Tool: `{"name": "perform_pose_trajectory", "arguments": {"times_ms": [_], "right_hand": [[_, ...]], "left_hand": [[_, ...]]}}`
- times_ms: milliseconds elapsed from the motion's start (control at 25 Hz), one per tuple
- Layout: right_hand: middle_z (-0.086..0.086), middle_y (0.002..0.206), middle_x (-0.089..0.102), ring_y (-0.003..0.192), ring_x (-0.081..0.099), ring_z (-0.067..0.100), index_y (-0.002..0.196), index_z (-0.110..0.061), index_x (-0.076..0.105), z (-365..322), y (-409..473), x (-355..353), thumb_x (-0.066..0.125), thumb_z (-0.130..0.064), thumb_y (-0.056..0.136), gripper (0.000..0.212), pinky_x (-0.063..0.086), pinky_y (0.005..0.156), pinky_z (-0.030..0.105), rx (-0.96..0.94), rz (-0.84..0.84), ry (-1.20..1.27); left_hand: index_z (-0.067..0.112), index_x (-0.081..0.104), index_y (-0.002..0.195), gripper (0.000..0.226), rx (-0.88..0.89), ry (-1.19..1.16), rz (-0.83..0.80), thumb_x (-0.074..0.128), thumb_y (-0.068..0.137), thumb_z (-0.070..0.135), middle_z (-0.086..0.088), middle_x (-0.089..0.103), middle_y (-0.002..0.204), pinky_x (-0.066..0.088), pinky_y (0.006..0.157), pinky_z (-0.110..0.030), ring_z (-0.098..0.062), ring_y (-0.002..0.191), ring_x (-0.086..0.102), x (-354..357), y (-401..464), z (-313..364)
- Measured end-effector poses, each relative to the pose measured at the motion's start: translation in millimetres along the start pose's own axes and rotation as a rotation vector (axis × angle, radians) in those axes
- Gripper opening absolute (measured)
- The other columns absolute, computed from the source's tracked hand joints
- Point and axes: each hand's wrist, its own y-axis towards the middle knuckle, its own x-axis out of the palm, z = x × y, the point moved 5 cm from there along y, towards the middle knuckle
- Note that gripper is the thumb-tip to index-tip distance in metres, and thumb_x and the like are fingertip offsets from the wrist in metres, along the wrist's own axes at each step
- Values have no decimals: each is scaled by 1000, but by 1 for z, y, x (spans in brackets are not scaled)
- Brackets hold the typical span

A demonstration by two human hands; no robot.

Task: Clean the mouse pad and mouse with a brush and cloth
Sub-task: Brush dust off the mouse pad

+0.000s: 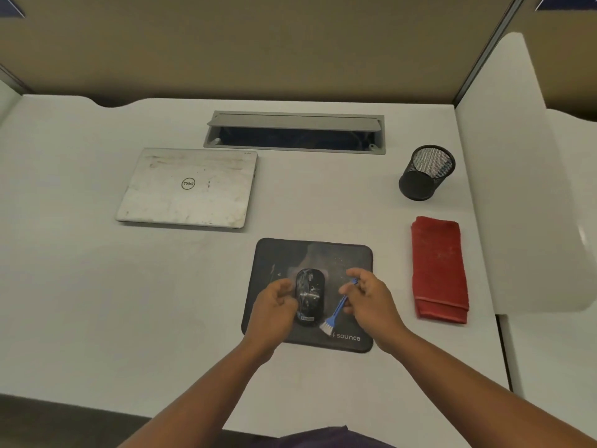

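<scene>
Gripping the brush [339, 307], right hand [368, 297] beside mouse [309, 297]; left hand [277, 307] holds it.

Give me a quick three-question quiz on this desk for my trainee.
1. True or false: the red cloth lies on the mouse pad.
2. What does the right hand hold? A) brush B) cloth C) laptop
3. Fill in: the mouse sits on the ____.

Key: 1 false, it lies on the desk, right of the pad. 2 A, the blue brush. 3 mouse pad, beside the left hand.
</scene>
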Motion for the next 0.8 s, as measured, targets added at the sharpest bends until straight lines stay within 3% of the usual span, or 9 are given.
{"name": "perform_pose_trajectory", "arguments": {"times_ms": [80, 160, 240, 400, 560, 680, 800], "right_hand": [[-5, 106, 69, 87, 69, 12, 132, -20, 56, -1, -2, 11, 54, -18, 102, 31, 57, 64, 19, 1, -42, -89], [-2, 109, 69, 93, 68, 15, 127, -19, 60, -4, -3, 18, 54, -21, 102, 26, 59, 76, 30, -30, -62, -202], [-1, 104, 70, 98, 68, 18, 115, -23, 65, -8, -6, 23, 54, -18, 102, 18, 57, 84, 32, -62, -97, -235], [0, 95, 73, 92, 70, 21, 92, -34, 64, -15, -11, 26, 53, -14, 101, 25, 57, 76, 31, -84, -144, -222], [-7, 89, 71, 83, 69, 15, 84, -39, 61, -23, -12, 31, 54, -16, 101, 29, 52, 60, 17, -134, -170, -236], [-4, 89, 72, 81, 68, 14, 90, -32, 65, -31, -14, 43, 53, -16, 101, 23, 52, 58, 16, -192, -208, -253], [-1, 87, 72, 79, 68, 16, 89, -24, 68, -40, -18, 70, 53, -13, 101, 22, 51, 59, 16, -219, -257, -245]], "left_hand": [[25, 62, 122, 37, -24, -59, 12, 58, 93, 3, 8, 69, 118, 46, 78, -14, -2, 104, 63, -1, -2, -2], [19, 63, 126, 37, -43, -96, 14, 57, 93, 2, 6, 69, 118, 48, 84, -18, -5, 108, 64, -1, -3, -4], [17, 63, 128, 37, -58, -116, 18, 57, 94, 4, 4, 69, 119, 49, 89, -21, -9, 110, 64, 0, -5, -6], [17, 67, 120, 32, -62, -134, 47, 55, 94, 4, 2, 73, 113, 54, 92, -29, -12, 107, 66, 2, -10, -3], [29, 72, 98, 32, -38, -138, 106, 57, 92, 3, 12, 76, 94, 52, 72, -12, -1, 89, 69, -5, -20, 4], [21, 72, 110, 28, -61, -155, 185, 57, 92, 5, 6, 76, 102, 58, 79, -23, -9, 93, 71, -19, -27, 5], [24, 72, 106, 27, -60, -147, 235, 57, 92, 7, 13, 75, 94, 53, 61, -13, -2, 83, 70, -45, -31, 1]]}}
